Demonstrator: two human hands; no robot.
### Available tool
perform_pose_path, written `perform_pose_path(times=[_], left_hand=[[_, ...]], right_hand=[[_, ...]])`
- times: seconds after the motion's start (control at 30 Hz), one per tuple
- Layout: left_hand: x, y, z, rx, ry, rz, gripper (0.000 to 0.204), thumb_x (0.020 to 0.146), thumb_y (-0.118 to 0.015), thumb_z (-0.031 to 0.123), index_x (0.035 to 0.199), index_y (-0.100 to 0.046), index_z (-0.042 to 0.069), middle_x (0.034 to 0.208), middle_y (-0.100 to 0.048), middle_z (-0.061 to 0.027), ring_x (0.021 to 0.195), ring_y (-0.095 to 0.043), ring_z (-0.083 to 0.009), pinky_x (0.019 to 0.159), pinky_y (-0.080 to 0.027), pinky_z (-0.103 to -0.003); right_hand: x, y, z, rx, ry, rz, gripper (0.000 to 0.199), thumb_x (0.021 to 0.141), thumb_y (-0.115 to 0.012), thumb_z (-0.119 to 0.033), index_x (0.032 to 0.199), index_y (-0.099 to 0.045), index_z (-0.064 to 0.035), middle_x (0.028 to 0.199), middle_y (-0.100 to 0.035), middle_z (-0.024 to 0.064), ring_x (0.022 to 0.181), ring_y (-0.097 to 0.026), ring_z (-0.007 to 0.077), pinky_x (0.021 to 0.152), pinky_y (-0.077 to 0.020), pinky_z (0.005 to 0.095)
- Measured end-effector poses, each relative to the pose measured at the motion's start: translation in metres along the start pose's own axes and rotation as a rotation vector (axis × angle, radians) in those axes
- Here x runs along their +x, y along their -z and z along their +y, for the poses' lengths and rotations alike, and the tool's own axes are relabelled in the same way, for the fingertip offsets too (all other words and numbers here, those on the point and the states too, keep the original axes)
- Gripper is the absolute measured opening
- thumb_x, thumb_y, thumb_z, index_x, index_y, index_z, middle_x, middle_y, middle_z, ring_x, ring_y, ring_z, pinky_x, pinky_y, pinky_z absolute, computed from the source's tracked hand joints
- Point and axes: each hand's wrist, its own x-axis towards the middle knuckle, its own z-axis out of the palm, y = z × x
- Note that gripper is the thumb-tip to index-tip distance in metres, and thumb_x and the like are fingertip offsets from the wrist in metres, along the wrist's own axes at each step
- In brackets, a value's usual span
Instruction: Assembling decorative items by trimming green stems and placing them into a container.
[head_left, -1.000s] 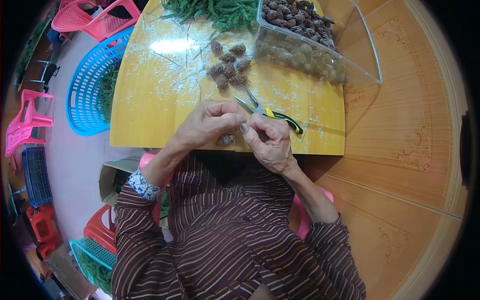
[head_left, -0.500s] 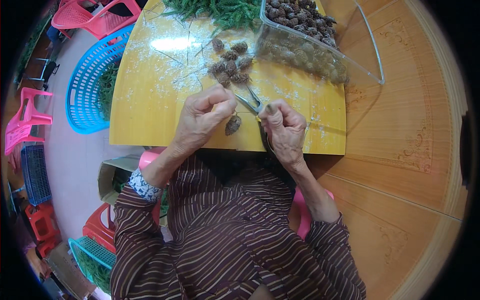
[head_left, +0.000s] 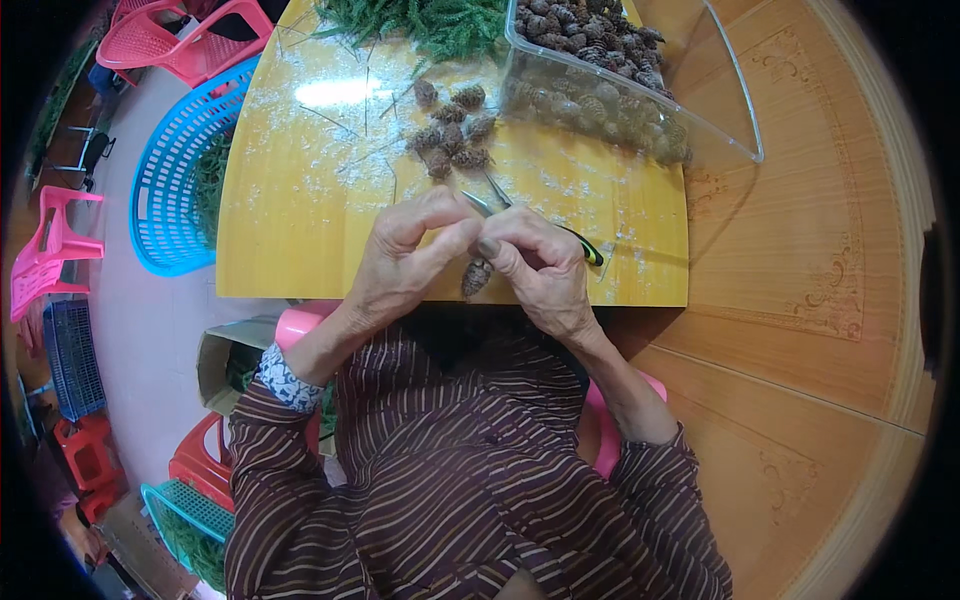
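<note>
A small brown pine cone (head_left: 475,277) hangs below my fingertips near the table's front edge. My left hand (head_left: 412,255) is closed in a pinch just above it, apparently on a thin wire at the cone's top, mostly hidden. My right hand (head_left: 548,272) is closed too, its thumb meeting the left fingertips beside the cone. Pliers (head_left: 591,250) pass behind the right fingers, with a black and green handle out on the right and metal jaws pointing to the far left. Several loose pine cones (head_left: 451,134) lie in a cluster beyond the hands.
A clear plastic box (head_left: 590,115) of pine cones stands at the far right of the yellow table (head_left: 290,245). Green artificial sprigs (head_left: 430,25) lie at the far edge. A blue basket (head_left: 165,190) and pink chairs (head_left: 190,45) are on the left. Thin wires and white flecks are scattered about.
My right hand has moved left to meet the left at the cone. The pliers have turned, their handle swinging from towards me to the right.
</note>
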Motion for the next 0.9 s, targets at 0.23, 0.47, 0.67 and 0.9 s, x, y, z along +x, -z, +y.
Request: perform_pose_path(times=[0.23, 0.47, 0.67, 0.9], left_hand=[[0.004, 0.015, -0.005, -0.152, 0.239, 0.138, 0.015, 0.091, -0.057, 0.010, 0.083, -0.062, -0.001, 0.077, -0.057, 0.0021, 0.073, -0.051, -0.0053, 0.068, -0.042, -0.022], [0.002, 0.013, -0.005, -0.213, 0.342, -0.026, 0.019, 0.092, -0.057, 0.014, 0.080, -0.061, -0.001, 0.076, -0.057, 0.0002, 0.071, -0.052, -0.0084, 0.069, -0.043, -0.023], [-0.001, 0.010, -0.001, -0.166, 0.273, -0.127, 0.020, 0.091, -0.057, 0.014, 0.079, -0.062, -0.002, 0.072, -0.057, 0.0028, 0.068, -0.054, -0.0082, 0.063, -0.044, -0.024], [-0.001, 0.011, 0.002, -0.076, 0.187, -0.106, 0.021, 0.094, -0.055, 0.011, 0.079, -0.060, -0.002, 0.075, -0.059, -0.0014, 0.068, -0.054, -0.0082, 0.063, -0.044, -0.024]], right_hand=[[0.002, 0.000, 0.006, -0.059, 0.061, 0.016, 0.014, 0.088, -0.066, -0.011, 0.084, -0.066, 0.0023, 0.085, -0.063, 0.0072, 0.079, -0.058, 0.0152, 0.073, -0.0458, 0.0264], [-0.003, 0.001, 0.006, -0.084, -0.018, 0.024, 0.008, 0.083, -0.069, -0.005, 0.084, -0.066, 0.0024, 0.084, -0.063, 0.0063, 0.079, -0.057, 0.0140, 0.073, -0.0455, 0.0259], [-0.002, -0.001, 0.002, -0.033, 0.001, 0.019, 0.008, 0.083, -0.069, -0.004, 0.084, -0.066, 0.0025, 0.084, -0.063, 0.0060, 0.078, -0.057, 0.0136, 0.072, -0.0453, 0.0257], [0.000, 0.002, 0.002, 0.123, -0.013, -0.029, 0.007, 0.082, -0.068, -0.003, 0.086, -0.066, 0.0025, 0.083, -0.063, 0.0064, 0.076, -0.057, 0.0135, 0.069, -0.0451, 0.0255]])
